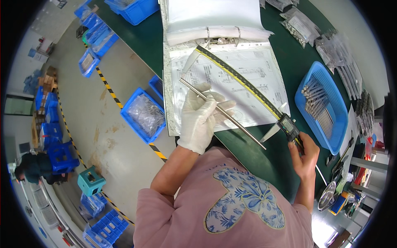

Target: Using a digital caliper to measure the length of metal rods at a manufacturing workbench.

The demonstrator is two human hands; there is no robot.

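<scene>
- Green workbench carries an open binder showing a drawing.
- Gloved left hand is closed around a thin metal rod, which sticks out both sides of the fist.
- Bare right hand grips a digital caliper at its display; the beam runs up-left from that grip, jaws spread past the rod's ends.
- Blue basket of rods sits just above the right hand.

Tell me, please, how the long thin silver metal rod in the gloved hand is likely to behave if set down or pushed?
The long thin silver metal rod stays straight though the white-gloved left hand grips only one part, so it is probably stiff. Its round, smooth shape suggests it would roll on the green table. The polished surface may be slippery.
</scene>
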